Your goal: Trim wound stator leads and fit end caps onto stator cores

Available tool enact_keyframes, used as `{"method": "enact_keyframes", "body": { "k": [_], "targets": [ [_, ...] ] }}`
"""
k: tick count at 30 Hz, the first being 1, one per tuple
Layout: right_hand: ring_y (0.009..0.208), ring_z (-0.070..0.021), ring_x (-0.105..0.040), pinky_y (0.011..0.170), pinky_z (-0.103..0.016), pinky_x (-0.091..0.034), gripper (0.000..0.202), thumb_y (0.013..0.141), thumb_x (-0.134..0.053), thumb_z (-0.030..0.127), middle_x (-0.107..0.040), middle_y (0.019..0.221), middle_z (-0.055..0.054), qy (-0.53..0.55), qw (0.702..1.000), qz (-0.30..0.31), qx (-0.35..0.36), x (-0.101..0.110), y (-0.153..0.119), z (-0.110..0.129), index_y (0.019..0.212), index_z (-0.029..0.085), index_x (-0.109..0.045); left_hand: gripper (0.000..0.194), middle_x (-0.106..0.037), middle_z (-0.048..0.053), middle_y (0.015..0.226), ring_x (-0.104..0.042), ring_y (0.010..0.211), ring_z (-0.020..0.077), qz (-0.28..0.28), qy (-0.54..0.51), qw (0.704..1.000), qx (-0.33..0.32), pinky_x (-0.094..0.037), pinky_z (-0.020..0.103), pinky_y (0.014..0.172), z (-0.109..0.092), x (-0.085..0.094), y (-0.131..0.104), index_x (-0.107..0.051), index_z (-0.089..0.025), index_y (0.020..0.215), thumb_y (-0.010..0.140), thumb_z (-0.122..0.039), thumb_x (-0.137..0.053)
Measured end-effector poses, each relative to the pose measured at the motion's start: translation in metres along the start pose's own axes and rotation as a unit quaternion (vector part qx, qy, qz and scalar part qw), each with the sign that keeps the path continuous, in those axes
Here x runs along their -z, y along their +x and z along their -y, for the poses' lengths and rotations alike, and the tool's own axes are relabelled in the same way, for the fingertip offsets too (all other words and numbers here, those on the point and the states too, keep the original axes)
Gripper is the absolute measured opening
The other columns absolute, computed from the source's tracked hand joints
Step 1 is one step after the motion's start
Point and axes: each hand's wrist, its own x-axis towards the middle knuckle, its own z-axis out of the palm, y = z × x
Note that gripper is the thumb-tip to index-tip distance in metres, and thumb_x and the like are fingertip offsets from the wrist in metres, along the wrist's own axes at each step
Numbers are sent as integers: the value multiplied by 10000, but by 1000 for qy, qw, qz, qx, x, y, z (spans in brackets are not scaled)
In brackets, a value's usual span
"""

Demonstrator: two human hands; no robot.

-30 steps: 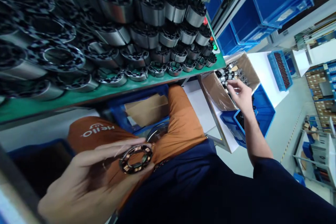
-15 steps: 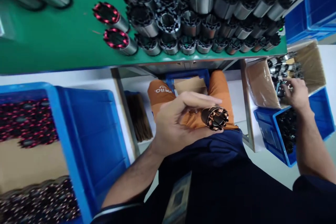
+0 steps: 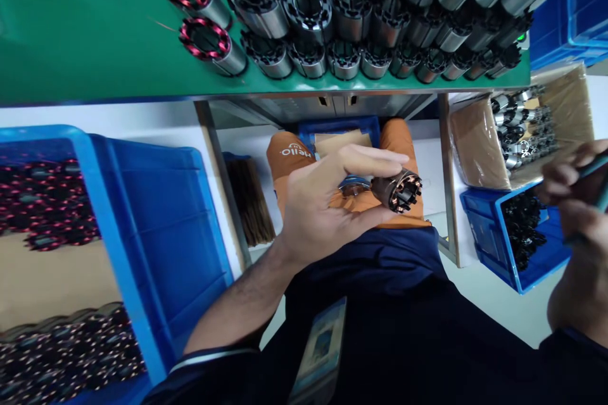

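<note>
My left hand (image 3: 327, 209) is closed around a motor stator (image 3: 396, 190) with copper windings, pinched between thumb and fingers above my lap. Its wound end faces right and towards the camera. At the right edge, my right hand (image 3: 577, 202) is curled around a dark object with teal edges (image 3: 599, 180). Blur and the frame edge hide what kind of thing it is. Beside that hand is a plastic-lined cardboard box (image 3: 475, 142) with shiny metal parts (image 3: 520, 123) in it. Below the box, a blue bin (image 3: 489, 240) holds black parts (image 3: 522, 228).
Several bare stators (image 3: 346, 63) stand in rows on the green bench (image 3: 118, 69). Two stators with red windings (image 3: 206, 41) stand left of them. A large blue crate (image 3: 161, 202) at left holds red-wound stators (image 3: 47, 202) and copper-wound ones (image 3: 71, 354).
My right hand has come out of the cardboard box towards the right edge, now with the dark, teal-edged object in it. The left hand keeps the stator, turned slightly. The view has shifted.
</note>
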Motion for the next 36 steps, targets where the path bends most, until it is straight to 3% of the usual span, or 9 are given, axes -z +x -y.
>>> {"method": "enact_keyframes", "body": {
  "k": [3, 5, 7, 16, 21, 25, 31, 34, 36],
  "targets": [
    [820, -279, -671, 638, -419, -646, 427, 974, -781, 439, -694, 1013, -82, 41, 933, 347, -87, -36, -31, 52, 1400, 428, -794, 570, -907, 56, 1344, -899, 1235, 297, 10, 42, 999, -20, -771, 454, 1087, 0, 2, 0, -843, -356, 1433, 915, -334, -1079],
    [871, -265, -736, 745, -391, -714, 567, 1017, -699, 354, -744, 1065, -63, 47, 881, 461, -96, -55, -35, 71, 1567, 484, -750, 580, -908, 52, 1347, -901, 1232, 291, 13, 63, 997, -35, -771, 452, 1092, -1, 3, 0, -838, -357, 1438, 912, -292, -1073],
    [906, -228, -761, 820, -336, -719, 729, 1024, -673, 265, -762, 1089, -31, 58, 860, 501, -75, -70, -29, 78, 1696, 549, -661, 574, -908, 45, 1346, -904, 1220, 277, 19, 84, 995, -50, -780, 433, 1063, -2, 5, -1, -829, -362, 1437, 919, -275, -1060],
    [939, -209, -795, 808, -270, -720, 817, 1060, -658, 155, -796, 1138, -51, 63, 844, 532, -29, -92, -13, 78, 1800, 491, -577, 460, -898, 80, 1375, -898, 1241, 285, 25, 114, 992, -55, -775, 422, 1064, -9, 15, -8, -803, -297, 1402, 979, -232, -973],
    [922, -209, -798, 793, -283, -726, 867, 1028, -648, 128, -791, 1124, -52, 64, 842, 536, -15, -98, -11, 79, 1824, 459, -555, 454, -897, 36, 1384, -899, 1222, 291, 36, 120, 991, -42, -771, 450, 1049, -8, 18, -9, -806, -369, 1402, 994, -262, -971],
    [900, -192, -788, 796, -275, -715, 844, 1059, -622, 139, -778, 1085, -47, 42, 839, 542, 9, -98, -10, 76, 1855, 393, -513, 362, -899, 51, 1374, -898, 1217, 278, 50, 142, 988, -47, -768, 416, 1035, -9, 20, -9, -836, -335, 1335, 1005, -275, -972],
    [705, -139, -660, 630, -216, -590, 634, 1102, -682, 224, -720, 901, 27, 42, 855, 513, -62, -100, -17, 80, 1693, 452, -687, 417, -893, 91, 1378, -890, 1263, 246, 51, 147, 987, -43, -746, 353, 1102, -13, 20, -11, -800, -254, 1351, 986, -171, -982],
    [648, -150, -632, 554, -232, -540, 538, 1138, -702, 315, -713, 842, 26, 21, 860, 500, -97, -87, -23, 84, 1644, 498, -714, 446, -895, 92, 1358, -891, 1255, 236, 37, 151, 987, -43, -746, 329, 1100, -8, 19, -14, -791, -225, 1352, 965, -144, -997],
    [646, -176, -670, 549, -275, -554, 434, 1129, -716, 373, -734, 852, -3, -45, 912, 402, -65, -68, -21, 79, 1546, 465, -791, 452, -903, 82, 1321, -899, 1229, 247, -3, 115, 992, -50, -763, 344, 1075, -2, 18, -16, -802, -232, 1350, 956, -200, -1021]
  ]
}}
